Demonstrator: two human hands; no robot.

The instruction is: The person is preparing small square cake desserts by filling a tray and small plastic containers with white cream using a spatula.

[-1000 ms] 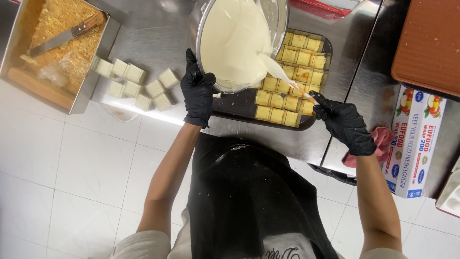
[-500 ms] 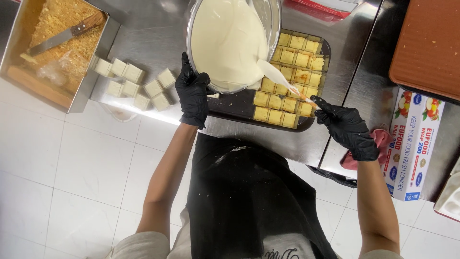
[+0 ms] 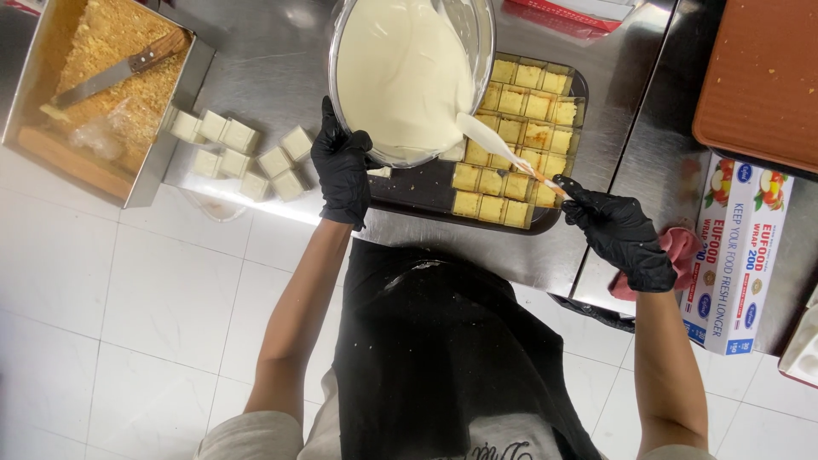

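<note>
My left hand (image 3: 342, 173) grips the tilted steel bowl (image 3: 409, 77) so white cream runs over the cake squares (image 3: 515, 140) in the dark tray (image 3: 409, 194); right hand's fingers (image 3: 588, 194) close round the spatula (image 3: 503, 153), scraping.

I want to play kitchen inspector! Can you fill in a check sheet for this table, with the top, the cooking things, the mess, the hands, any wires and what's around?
Surface: steel counter, shiny.
Job's things: tilted glass bowl of white cream above dark tray of yellow cake squares; spatula at the bowl's rim.
Clutter: loose pale cubes; metal pan of crumbs with knife; wrap box; pink cloth; brown board.
Hands: left hand, black-gloved, grips the bowl; right hand, black-gloved, holds the spatula.
Cables: nothing seen.
Surroundings: white tiled floor.
</note>
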